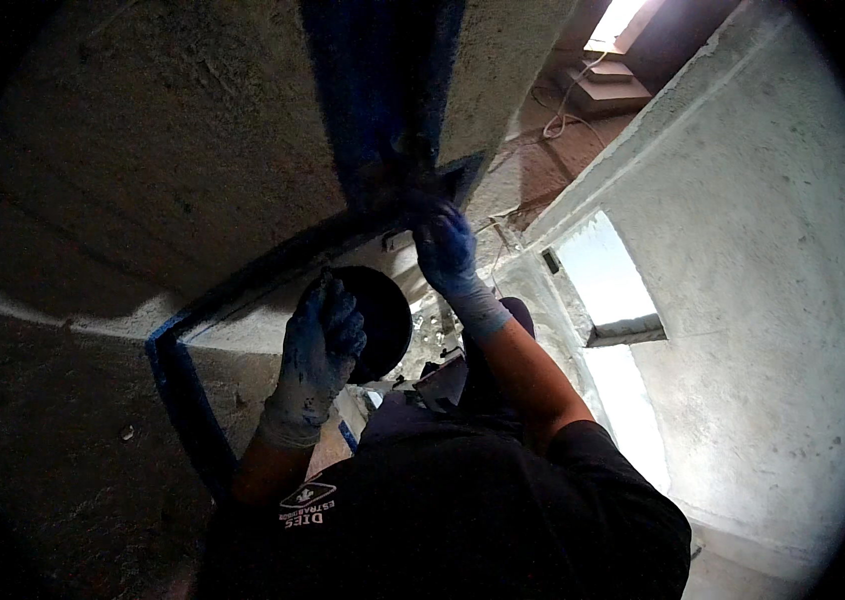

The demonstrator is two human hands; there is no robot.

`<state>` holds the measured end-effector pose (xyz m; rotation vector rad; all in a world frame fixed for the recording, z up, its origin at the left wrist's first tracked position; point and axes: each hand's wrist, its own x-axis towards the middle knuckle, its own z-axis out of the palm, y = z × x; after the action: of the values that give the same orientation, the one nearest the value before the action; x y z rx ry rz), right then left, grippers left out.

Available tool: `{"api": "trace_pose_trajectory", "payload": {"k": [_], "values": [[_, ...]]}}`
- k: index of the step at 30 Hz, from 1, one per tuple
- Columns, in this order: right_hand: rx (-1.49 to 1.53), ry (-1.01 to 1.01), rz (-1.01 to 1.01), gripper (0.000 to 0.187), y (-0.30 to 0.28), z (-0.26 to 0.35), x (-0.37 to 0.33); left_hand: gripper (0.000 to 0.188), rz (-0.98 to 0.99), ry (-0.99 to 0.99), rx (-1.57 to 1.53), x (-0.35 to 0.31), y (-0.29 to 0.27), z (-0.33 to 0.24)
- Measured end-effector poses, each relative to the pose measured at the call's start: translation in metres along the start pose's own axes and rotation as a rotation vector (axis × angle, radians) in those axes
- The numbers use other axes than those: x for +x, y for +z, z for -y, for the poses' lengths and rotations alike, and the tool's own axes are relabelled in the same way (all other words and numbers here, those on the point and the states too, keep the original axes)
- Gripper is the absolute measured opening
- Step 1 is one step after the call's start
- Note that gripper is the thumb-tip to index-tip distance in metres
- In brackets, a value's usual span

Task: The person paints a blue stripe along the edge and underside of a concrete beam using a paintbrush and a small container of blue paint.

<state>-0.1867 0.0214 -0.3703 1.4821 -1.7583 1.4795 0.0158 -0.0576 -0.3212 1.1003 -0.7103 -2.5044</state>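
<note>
My left hand (pixel 321 335), in a pale glove smeared with blue, is closed on the edge of a round dark bucket (pixel 385 325). The bucket's inside is too dark to make out. My right hand (pixel 446 248), its glove heavily stained blue, reaches up to a dark blue painted band (pixel 373 100) on the rough wall (pixel 163 130). Its fingers are bent together at the foot of that band; shadow hides whatever is in them. Another blue strip (pixel 188 405) runs down the wall to the left of the bucket.
A pale plastered wall (pixel 773 250) with a bright opening (pixel 608 270) rises on the right. Far off at the top, a light cable (pixel 560 122) lies on reddish flooring near a stepped block (pixel 608 85). Below the bucket, the ground looks rubbly.
</note>
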Motion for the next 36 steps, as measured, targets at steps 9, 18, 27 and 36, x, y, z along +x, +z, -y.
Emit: {"api": "trace_pose_trajectory", "payload": {"k": [9, 18, 27, 36], "values": [[-0.091, -0.051, 0.022, 0.016, -0.001, -0.009, 0.002, 0.023, 0.164, 0.193, 0.225, 0.01, -0.018, 0.01], [-0.074, 0.007, 0.012, 0.022, -0.002, -0.01, 0.007, 0.018, 0.209, 0.011, -0.127, 0.004, 0.003, 0.003], [-0.035, 0.104, 0.098, 0.024, 0.02, -0.035, -0.039, 0.044, 0.065, 0.138, 0.032, 0.018, -0.019, 0.014], [0.011, 0.078, 0.069, 0.01, -0.002, -0.019, -0.023, 0.039, -0.081, 0.453, 0.86, 0.016, -0.023, 0.007]]}}
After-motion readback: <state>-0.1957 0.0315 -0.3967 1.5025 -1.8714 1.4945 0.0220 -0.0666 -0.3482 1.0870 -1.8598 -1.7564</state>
